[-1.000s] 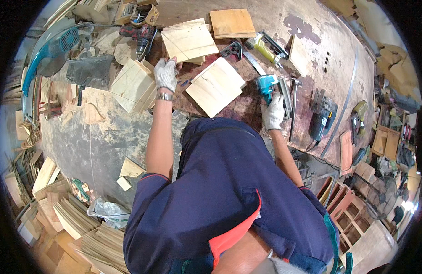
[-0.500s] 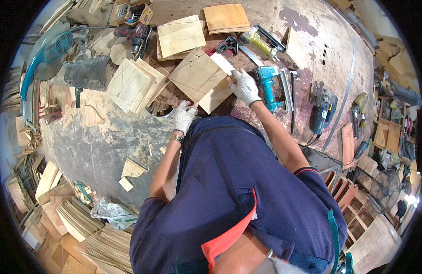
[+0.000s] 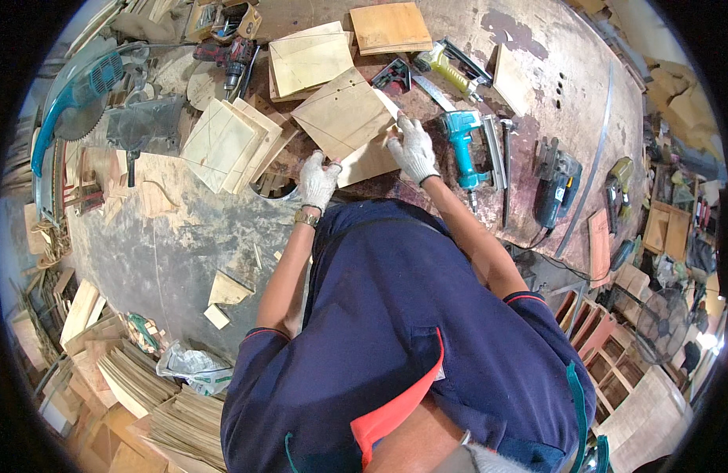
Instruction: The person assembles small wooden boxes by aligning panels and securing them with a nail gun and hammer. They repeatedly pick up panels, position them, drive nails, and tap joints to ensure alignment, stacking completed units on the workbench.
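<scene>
Two flat plywood boards lie overlapped before me. The darker upper board [image 3: 344, 114] has small holes near its far corner and partly covers a paler lower board [image 3: 370, 164]. White knit gloves cover both hands. My left hand [image 3: 317, 180] pinches the near left corner where the boards meet; its fingertips are partly hidden. On the opposite side, my right hand [image 3: 414, 151] has its thumb and fingers closed at the boards' right edge. A teal nail gun [image 3: 462, 146] lies on the worktable just right of that hand.
Stacked boards [image 3: 222, 146] sit at left, with more boards [image 3: 310, 59] behind. A drill [image 3: 232, 59], yellow-green tool [image 3: 451, 72] and corded power tool [image 3: 559, 193] lie around the worktable [image 3: 191, 236]. A circular saw [image 3: 84, 94] stands far left; a fan [image 3: 655, 323] is at right.
The boards have turned slightly, and the lower one's near edge now lies flatter. My left hand has shifted a little away from me, my right slightly left and nearer.
</scene>
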Motion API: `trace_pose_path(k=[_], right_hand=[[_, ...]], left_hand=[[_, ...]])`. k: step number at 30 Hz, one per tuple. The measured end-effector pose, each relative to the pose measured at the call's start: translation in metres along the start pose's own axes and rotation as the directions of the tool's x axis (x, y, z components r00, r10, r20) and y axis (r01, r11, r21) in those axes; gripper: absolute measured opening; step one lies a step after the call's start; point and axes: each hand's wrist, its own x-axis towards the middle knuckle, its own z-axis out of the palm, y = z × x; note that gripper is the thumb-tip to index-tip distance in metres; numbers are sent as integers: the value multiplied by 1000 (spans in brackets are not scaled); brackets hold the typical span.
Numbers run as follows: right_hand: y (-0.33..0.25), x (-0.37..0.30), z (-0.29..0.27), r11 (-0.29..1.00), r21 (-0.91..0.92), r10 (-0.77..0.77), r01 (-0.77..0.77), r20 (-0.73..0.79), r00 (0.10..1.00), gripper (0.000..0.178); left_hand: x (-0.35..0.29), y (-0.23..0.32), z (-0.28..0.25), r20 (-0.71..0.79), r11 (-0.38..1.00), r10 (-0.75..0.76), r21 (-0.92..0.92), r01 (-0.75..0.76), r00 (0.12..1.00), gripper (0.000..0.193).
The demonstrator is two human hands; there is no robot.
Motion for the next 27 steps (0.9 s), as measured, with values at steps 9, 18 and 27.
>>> trace_pose_path(k=[9, 18, 27], right_hand=[[-1, -16, -19, 994, 110, -15, 16, -13, 1000, 29], [27, -56, -39, 986, -119, -84, 117, 255, 963, 38], [48, -46, -27, 949, -151, -222, 275, 296, 929, 27]], left_hand=[[-28, 37, -36, 10, 997, 79, 5, -79, 997, 46], [-41, 10, -30, 240, 944, 122, 272, -188, 963, 56], [-28, 7, -23, 303, 923, 107, 324, -208, 947, 43]])
